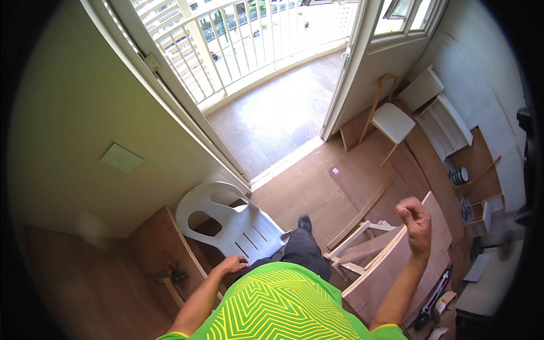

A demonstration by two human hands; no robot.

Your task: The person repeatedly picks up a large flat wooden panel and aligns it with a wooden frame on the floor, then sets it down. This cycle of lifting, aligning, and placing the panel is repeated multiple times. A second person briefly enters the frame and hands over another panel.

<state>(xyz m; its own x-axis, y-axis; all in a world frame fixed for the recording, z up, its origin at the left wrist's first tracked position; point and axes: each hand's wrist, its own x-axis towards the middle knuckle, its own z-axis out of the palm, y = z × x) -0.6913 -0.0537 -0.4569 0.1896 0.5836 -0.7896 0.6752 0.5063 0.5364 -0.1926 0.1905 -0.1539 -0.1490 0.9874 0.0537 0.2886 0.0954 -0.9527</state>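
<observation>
My left hand [233, 264] is low at my left side, against my dark trousers and beside the seat of a white plastic armchair [252, 229]. Its fingers lie loosely there, and no held object shows. Raised over the upper edge of a slanted wooden board [391, 272] is my right hand [417, 225]. The fingers of that hand are curled in, and anything inside them is hidden. Pale wooden bars [354, 241] form a frame against the board's left side.
A wooden panel [175, 266] stands at left, with a dark tool [175, 275] near it. Beyond the open doorway lies a tiled balcony [272, 122] with railings. At right are a chair with a white seat [392, 122], a white open cabinet [445, 127] and a can [459, 176].
</observation>
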